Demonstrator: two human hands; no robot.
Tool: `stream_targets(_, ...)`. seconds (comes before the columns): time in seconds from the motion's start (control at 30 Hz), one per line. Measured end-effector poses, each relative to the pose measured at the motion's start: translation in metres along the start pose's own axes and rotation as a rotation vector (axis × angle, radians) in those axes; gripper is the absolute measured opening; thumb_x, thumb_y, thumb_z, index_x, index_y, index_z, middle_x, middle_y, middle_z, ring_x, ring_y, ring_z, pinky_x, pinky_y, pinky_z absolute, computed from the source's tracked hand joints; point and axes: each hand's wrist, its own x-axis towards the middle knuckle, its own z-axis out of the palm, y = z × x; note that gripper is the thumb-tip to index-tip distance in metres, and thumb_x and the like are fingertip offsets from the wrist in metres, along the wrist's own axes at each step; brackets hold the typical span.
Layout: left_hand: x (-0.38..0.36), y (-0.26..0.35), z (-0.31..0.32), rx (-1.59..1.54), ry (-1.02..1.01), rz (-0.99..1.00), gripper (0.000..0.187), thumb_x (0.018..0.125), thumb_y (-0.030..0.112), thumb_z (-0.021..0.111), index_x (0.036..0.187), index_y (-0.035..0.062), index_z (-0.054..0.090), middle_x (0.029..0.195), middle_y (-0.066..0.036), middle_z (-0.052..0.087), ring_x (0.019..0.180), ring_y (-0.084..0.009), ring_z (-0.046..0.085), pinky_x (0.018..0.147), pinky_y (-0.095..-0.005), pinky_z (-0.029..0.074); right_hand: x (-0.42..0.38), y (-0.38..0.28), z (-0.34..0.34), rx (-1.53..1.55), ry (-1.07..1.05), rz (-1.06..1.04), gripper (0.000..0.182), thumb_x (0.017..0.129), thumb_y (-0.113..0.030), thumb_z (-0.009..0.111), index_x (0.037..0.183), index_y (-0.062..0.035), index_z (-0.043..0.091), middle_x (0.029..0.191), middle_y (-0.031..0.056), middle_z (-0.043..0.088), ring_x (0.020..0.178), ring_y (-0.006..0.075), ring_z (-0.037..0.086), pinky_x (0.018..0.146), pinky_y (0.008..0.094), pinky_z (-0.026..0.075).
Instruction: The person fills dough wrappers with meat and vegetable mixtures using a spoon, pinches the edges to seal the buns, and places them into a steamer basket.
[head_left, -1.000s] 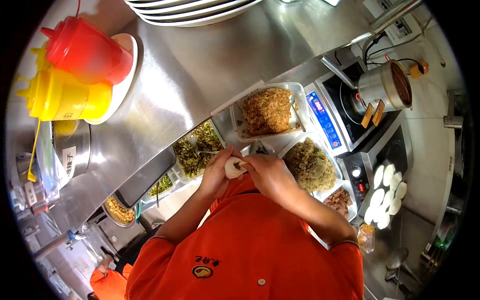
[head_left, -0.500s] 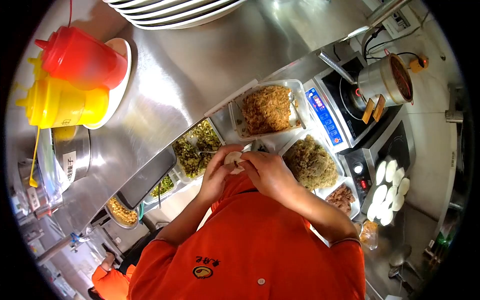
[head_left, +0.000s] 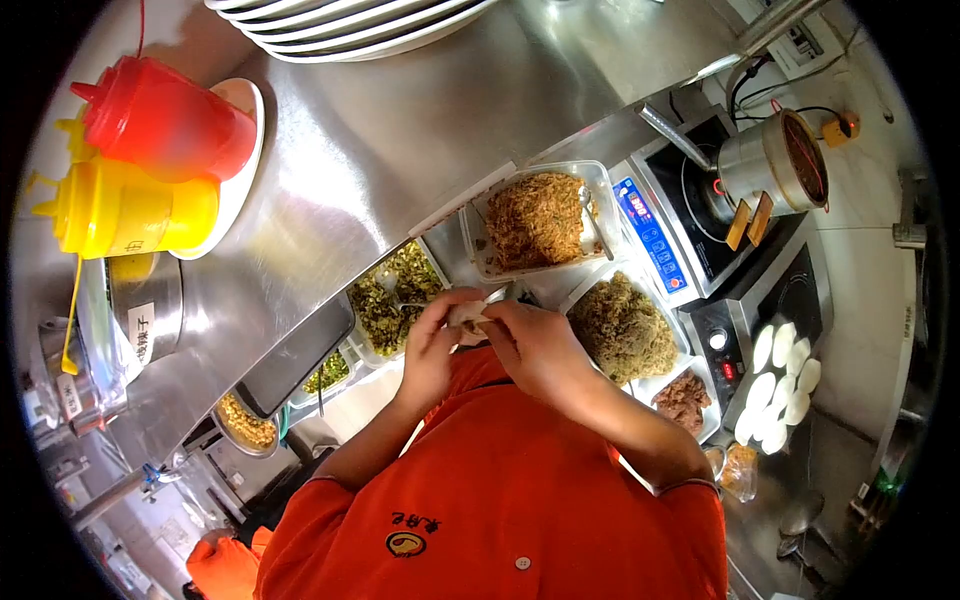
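My left hand (head_left: 432,345) and my right hand (head_left: 530,343) meet in front of my chest, fingers bent round a small piece of pale dough (head_left: 467,316). The left fingers cup it from the left while the right fingertips pinch its edge. Part of the dough is hidden behind the fingers. A shiny metal tip (head_left: 499,293) shows just above the right fingers; its kind is not visible. Close beyond the hands are a tub of chopped greens (head_left: 441,262), a tub of brown shredded filling (head_left: 535,222) with a spoon (head_left: 595,222), and a tub of greenish-brown noodle-like filling (head_left: 622,330).
At the right, a pot (head_left: 770,165) stands on an induction cooker (head_left: 648,240). White oval dough pieces (head_left: 775,385) lie below it. A steel shelf (head_left: 400,110) carries stacked plates (head_left: 360,40) and red (head_left: 170,120) and yellow squeeze bottles (head_left: 130,210). Another person's orange sleeve (head_left: 222,568) appears lower left.
The dough has gone from an open round facing up to a more gathered, folded shape between my fingers. My hands stay in nearly the same place. The other person's arm has shifted lower left.
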Motion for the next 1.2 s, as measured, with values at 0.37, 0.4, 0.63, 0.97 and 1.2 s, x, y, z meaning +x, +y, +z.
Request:
stream_targets(0.37,0.005,-0.009,-0.001,-0.314,0.027,-0.103,0.041,0.112,0.034,0.037,0.113,0.0006,0.062,0.108,-0.011,0.065,0.099,-0.0190,0.063,0.090,-0.0340,0.050,-0.001,-0.002,-0.008,0.156,-0.081,-0.019,0.020,0.094,-0.006,0.068,0.113,-0.0008,0.065,0.091,0.0228,0.072,0.083,0.0426,0.072,0.072,0.0483,0.058)
stream_targets(0.4,0.006,-0.010,-0.002,-0.270,0.019,-0.082,0.041,0.113,0.033,0.037,0.111,0.0007,0.063,0.108,-0.011,0.065,0.099,-0.0187,0.063,0.089,-0.0337,0.051,-0.003,0.000,-0.007,0.061,-0.024,-0.083,0.021,0.094,-0.005,0.069,0.114,-0.0017,0.066,0.094,0.0203,0.073,0.085,0.0408,0.072,0.073,0.0455,0.059)
stream_targets(0.63,0.007,-0.008,-0.002,-0.281,0.003,-0.123,0.047,0.114,0.040,0.038,0.109,0.0013,0.065,0.097,-0.009,0.068,0.088,-0.0176,0.065,0.084,-0.0328,0.053,-0.006,0.003,-0.004,-0.054,-0.041,-0.129,0.020,0.092,-0.005,0.071,0.112,-0.0036,0.068,0.098,0.0168,0.075,0.088,0.0368,0.073,0.074,0.0439,0.060)
stream_targets(0.97,0.008,-0.001,0.003,-0.239,-0.024,-0.029,0.047,0.116,0.034,0.034,0.103,0.0014,0.066,0.095,-0.005,0.065,0.083,-0.0121,0.060,0.079,-0.0283,0.050,-0.008,-0.003,-0.012,-0.114,-0.021,-0.227,0.016,0.092,-0.005,0.071,0.107,-0.0025,0.068,0.096,0.0157,0.074,0.087,0.0357,0.073,0.074,0.0430,0.060)
stream_targets(1.2,0.006,0.006,0.007,-0.306,-0.107,-0.042,0.053,0.116,0.041,0.031,0.104,0.0020,0.066,0.095,-0.008,0.065,0.083,-0.0150,0.062,0.079,-0.0308,0.051,-0.017,-0.013,-0.021,-0.187,0.028,-0.261,0.020,0.090,-0.004,0.072,0.110,-0.0030,0.068,0.098,0.0144,0.074,0.086,0.0343,0.072,0.074,0.0424,0.060)
